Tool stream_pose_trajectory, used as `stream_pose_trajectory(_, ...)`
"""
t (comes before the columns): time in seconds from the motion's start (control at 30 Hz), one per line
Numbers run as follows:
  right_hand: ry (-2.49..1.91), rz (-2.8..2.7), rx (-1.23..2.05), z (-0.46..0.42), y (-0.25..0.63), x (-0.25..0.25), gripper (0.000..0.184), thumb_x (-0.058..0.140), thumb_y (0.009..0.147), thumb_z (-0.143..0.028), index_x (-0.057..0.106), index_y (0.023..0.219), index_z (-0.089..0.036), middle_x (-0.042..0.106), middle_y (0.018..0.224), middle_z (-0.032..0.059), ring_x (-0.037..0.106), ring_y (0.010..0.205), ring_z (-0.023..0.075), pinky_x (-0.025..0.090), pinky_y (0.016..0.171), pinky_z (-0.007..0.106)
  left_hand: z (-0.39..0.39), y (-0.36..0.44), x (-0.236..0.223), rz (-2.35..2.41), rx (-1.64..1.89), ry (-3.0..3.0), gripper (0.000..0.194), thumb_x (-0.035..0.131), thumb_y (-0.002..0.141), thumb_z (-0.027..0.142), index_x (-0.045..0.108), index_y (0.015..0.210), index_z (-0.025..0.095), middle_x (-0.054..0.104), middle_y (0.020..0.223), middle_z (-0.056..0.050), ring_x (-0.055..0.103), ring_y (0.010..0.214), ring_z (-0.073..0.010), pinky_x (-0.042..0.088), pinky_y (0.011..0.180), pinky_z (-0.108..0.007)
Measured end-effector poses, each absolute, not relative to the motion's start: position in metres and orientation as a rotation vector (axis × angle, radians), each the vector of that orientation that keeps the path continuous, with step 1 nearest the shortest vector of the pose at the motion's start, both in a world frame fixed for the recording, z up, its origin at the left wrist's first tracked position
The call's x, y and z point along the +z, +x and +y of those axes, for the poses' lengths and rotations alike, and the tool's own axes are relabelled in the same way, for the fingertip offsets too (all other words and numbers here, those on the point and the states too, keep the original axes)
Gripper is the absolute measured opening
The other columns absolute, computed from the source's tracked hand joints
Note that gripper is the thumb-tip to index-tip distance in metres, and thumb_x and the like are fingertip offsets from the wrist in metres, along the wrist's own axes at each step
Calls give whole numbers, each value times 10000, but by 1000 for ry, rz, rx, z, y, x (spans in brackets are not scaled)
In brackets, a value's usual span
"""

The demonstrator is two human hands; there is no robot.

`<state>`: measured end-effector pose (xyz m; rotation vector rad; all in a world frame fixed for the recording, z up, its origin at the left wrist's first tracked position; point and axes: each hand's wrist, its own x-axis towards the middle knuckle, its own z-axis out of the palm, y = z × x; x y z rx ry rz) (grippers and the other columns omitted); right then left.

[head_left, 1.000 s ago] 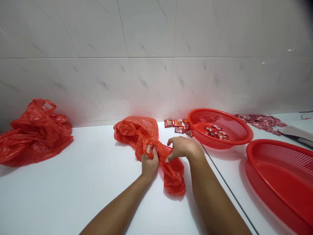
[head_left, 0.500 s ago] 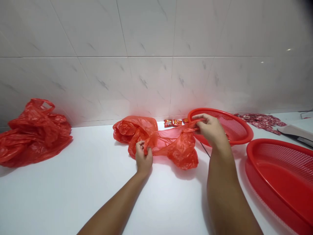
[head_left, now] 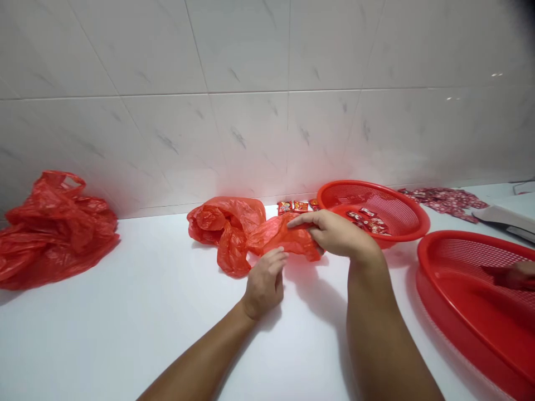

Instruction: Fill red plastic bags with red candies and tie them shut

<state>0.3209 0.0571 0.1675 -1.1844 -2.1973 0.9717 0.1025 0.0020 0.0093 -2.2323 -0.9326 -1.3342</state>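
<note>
Marble-veined white tiles (head_left: 251, 72) are rising behind a smooth, glossy white counter (head_left: 125, 328), and the work is happening on that counter. The right hand (head_left: 338, 234) is clenching a twisted, semi-translucent tail of a thin red plastic bag (head_left: 288, 236), with the fingers lying across the film and pinching it against the thumb. The crinkled bulk of the bag is slumping on the counter to the left of that grip, near the wall. The left hand (head_left: 264, 284) is lying open, back upward, just below the grip, its fingertips (head_left: 283, 255) reaching the bag's lower edge without gripping it.

Beyond the grip, a round red mesh-walled plastic basket (head_left: 368, 194) is holding shiny wrapped sweets (head_left: 368, 220), and more red packets (head_left: 292, 207) are lying just behind the bag. To the far right, a larger oval red basket (head_left: 426, 267) is sitting on the counter, with another person's hand (head_left: 512, 275) reaching over its mesh wall. A second crumpled red plastic bag (head_left: 54, 234) is heaped well left of the grip.
</note>
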Motion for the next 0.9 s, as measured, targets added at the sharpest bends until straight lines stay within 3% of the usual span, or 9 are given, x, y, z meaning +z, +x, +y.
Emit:
stream_pose_trajectory(0.07,-1098,-2257,968,50,321,175,577,479,815,-31,786,1242,-269,802,1149,5,755,851,149,597,785,247,13,94,7,-1072,-1245,-2228,436,440,976,19,498,1363,212,743,1223,-118,715,1203,-229,618,983,-396)
stream_pose_trajectory(0.17,-936,-2294,962,41,323,182,587,485,797,-8,806,1196,-294,780,1239,-23,717,1166,183,567,1034,293,19,86,5,-1222,-1149,-2214,422,426,995,65,538,1385,181,752,1218,-147,761,1056,-253,628,827,-367)
stream_pose_trajectory(0.27,-846,-2232,1022,38,325,183,583,504,804,-4,807,1199,-308,768,1271,-21,690,1242,190,547,1102,324,14,89,7,-1452,-924,-2268,432,485,996,157,570,1418,198,742,1276,-144,764,963,-254,590,725,-338)
stream_pose_trajectory(0.37,-729,-2041,1190,37,326,181,494,517,846,-43,810,1178,-261,768,1264,23,718,1203,202,583,1065,350,6,96,15,-1732,-610,-2298,473,502,1004,261,564,1472,239,718,1329,-142,755,993,-268,562,772,-346)
stream_pose_trajectory(0.5,-540,-1824,1378,36,326,182,437,527,867,-91,787,1202,-200,796,1122,59,779,1019,191,628,920,327,-1,104,26,-1970,-313,-2323,625,399,1047,580,476,1572,250,708,1325,-168,760,870,-295,542,729,-388)
stream_pose_trajectory(0.57,-607,-1848,1401,34,327,185,497,503,859,-91,761,1269,-200,799,882,32,776,785,160,612,730,273,-3,108,30,-2071,-210,-2298,788,351,1014,723,381,1636,239,711,1297,-191,760,875,-321,540,725,-404)
stream_pose_trajectory(0.67,-904,-1982,1292,31,326,189,575,483,846,-95,719,1356,-218,633,517,-51,666,517,142,519,578,245,-3,111,33,-2182,-114,-2188,964,420,927,835,315,1669,229,678,1330,-235,754,965,-366,548,756,-429)
stream_pose_trajectory(0.8,-1356,-2119,930,35,322,189,477,526,892,-191,730,1320,-237,686,611,-31,696,584,172,506,610,266,-1,109,32,-2197,-160,-2097,987,514,892,827,449,1596,138,696,1281,-238,730,1051,-392,557,817,-461)
stream_pose_trajectory(0.9,-1525,-2212,769,40,320,185,360,522,927,-260,771,1184,-223,741,762,20,710,681,192,466,610,270,1,106,30,-2117,-240,-2095,687,544,950,706,705,1279,125,745,1068,-179,736,954,-356,545,773,-431)
